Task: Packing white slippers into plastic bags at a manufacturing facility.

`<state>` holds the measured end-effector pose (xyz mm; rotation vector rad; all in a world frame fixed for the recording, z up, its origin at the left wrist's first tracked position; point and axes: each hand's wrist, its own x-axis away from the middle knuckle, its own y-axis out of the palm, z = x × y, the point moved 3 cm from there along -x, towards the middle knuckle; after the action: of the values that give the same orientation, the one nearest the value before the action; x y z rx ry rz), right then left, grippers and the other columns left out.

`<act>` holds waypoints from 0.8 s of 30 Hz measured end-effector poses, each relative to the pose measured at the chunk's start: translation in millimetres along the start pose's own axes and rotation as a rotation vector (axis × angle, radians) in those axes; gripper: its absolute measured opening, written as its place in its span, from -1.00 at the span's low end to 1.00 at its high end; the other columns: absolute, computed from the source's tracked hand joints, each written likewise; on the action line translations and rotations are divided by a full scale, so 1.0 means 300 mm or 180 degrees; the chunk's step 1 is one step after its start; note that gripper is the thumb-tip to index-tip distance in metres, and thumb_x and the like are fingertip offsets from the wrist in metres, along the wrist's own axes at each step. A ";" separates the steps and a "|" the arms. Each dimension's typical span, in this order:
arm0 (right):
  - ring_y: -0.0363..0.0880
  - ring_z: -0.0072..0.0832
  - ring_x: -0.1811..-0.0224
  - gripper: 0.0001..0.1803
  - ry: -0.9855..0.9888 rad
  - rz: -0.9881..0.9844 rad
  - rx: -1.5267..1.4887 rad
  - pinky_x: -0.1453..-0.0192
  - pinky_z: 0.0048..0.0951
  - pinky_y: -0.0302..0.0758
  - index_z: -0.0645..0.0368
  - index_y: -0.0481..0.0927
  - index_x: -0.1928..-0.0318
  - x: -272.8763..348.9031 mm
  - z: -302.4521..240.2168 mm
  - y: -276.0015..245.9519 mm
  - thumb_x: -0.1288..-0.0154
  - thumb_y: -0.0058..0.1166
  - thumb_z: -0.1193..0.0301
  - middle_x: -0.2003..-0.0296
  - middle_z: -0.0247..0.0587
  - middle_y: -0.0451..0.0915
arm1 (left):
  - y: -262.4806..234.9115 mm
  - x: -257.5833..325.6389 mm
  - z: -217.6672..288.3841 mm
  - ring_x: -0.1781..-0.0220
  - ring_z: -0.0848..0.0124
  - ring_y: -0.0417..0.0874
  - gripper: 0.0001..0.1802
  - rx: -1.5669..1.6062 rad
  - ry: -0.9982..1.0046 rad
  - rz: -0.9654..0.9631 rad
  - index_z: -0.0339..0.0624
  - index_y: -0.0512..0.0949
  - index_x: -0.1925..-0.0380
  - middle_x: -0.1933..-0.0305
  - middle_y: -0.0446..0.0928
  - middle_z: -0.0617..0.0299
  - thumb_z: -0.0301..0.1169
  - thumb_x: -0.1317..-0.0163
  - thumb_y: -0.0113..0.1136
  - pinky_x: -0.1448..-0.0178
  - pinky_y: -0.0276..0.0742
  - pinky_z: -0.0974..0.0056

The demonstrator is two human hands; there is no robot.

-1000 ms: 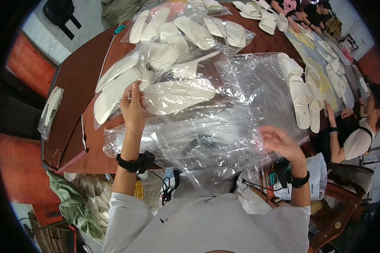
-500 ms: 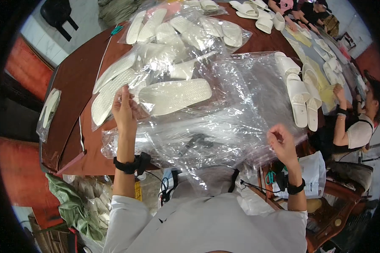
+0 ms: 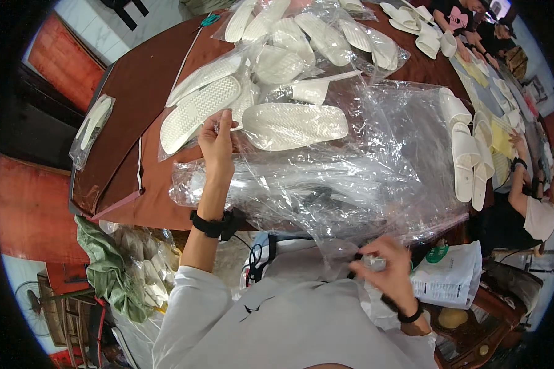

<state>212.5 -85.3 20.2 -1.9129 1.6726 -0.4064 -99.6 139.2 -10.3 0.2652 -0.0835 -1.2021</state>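
My left hand [image 3: 217,138] is closed, thumb and finger pinching a clear plastic bag at the left end of a white slipper [image 3: 295,126] that lies inside it, sole up. The bag [image 3: 326,224] stretches toward me and hangs over the table's near edge. Low by my shirt, my right hand [image 3: 385,267] is blurred, its curved fingers apart close to the bag's lower end. Under the bag lies a stack of clear plastic bags [image 3: 406,160]. Beyond my left hand is another bagged pair of white slippers [image 3: 200,114].
Bagged white slippers [image 3: 289,40] are heaped at the back of the brown table [image 3: 138,92]. Loose slippers [image 3: 465,147] line the right side. Scissors [image 3: 210,19] lie far left; one bagged pair [image 3: 92,132] sits at the left edge. A person [image 3: 529,203] works at right.
My right hand has moved down and left toward my body, and its fingers have spread. My left hand keeps its pinch. The view has shifted, so the table appears farther right.
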 end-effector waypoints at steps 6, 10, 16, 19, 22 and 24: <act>0.52 -0.46 0.46 -0.72 0.0536 0.0279 -0.0386 0.44 -0.50 0.46 0.18 0.56 0.36 0.016 -0.024 0.191 0.08 0.38 0.38 0.43 -0.22 0.51 | 0.011 0.025 -0.014 0.77 0.65 0.27 -0.81 0.0109 0.0002 -0.0146 -0.26 0.51 0.39 0.55 0.47 0.28 -0.34 -0.26 0.14 0.76 0.16 0.48; 0.50 -0.49 0.52 -0.81 0.0479 0.0454 -0.0522 0.47 -0.52 0.45 0.21 0.55 0.36 0.000 -0.013 0.203 -0.01 0.29 0.49 0.47 -0.23 0.50 | 0.004 0.039 0.005 0.76 0.64 0.32 -0.74 0.0056 -0.0029 -0.0232 -0.28 0.53 0.33 0.57 0.46 0.29 -0.27 -0.29 0.10 0.72 0.16 0.52; 0.49 -0.42 0.56 -0.89 0.0035 0.0450 -0.0070 0.50 -0.49 0.44 0.16 0.56 0.38 0.017 0.005 0.161 -0.06 0.22 0.55 0.56 -0.25 0.48 | -0.016 0.029 0.008 0.72 0.65 0.41 -0.69 -0.0192 -0.0339 -0.0381 -0.27 0.58 0.25 0.61 0.46 0.36 -0.21 -0.27 0.12 0.70 0.14 0.55; 0.49 -0.36 0.55 -0.90 -0.0108 0.0301 0.0109 0.50 -0.46 0.44 0.13 0.58 0.37 0.027 0.014 0.167 -0.07 0.23 0.50 0.56 -0.23 0.49 | -0.033 0.025 -0.011 0.70 0.66 0.44 -0.70 -0.0404 -0.0378 -0.0390 -0.25 0.59 0.24 0.62 0.50 0.37 -0.21 -0.26 0.13 0.71 0.12 0.57; 0.49 -0.30 0.52 -0.85 -0.0177 -0.0243 0.0361 0.47 -0.43 0.42 0.13 0.61 0.32 0.053 0.029 0.138 -0.07 0.24 0.40 0.52 -0.21 0.51 | -0.052 0.009 -0.032 0.69 0.66 0.44 -0.70 -0.0432 -0.0292 -0.0498 -0.24 0.59 0.23 0.62 0.51 0.37 -0.21 -0.26 0.14 0.70 0.14 0.56; 0.51 -0.44 0.52 -0.87 -0.0180 -0.0803 -0.0225 0.51 -0.51 0.38 0.15 0.64 0.31 0.054 0.024 0.083 -0.07 0.24 0.48 0.49 -0.24 0.56 | -0.053 -0.001 -0.033 0.68 0.67 0.42 -0.73 -0.0444 -0.0251 -0.0726 -0.25 0.59 0.22 0.62 0.49 0.37 -0.26 -0.26 0.14 0.69 0.12 0.56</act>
<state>199.2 -101.2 -2.3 -2.1762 1.4313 -0.3900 -112.2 135.8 -23.7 0.1063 -0.0383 -1.4387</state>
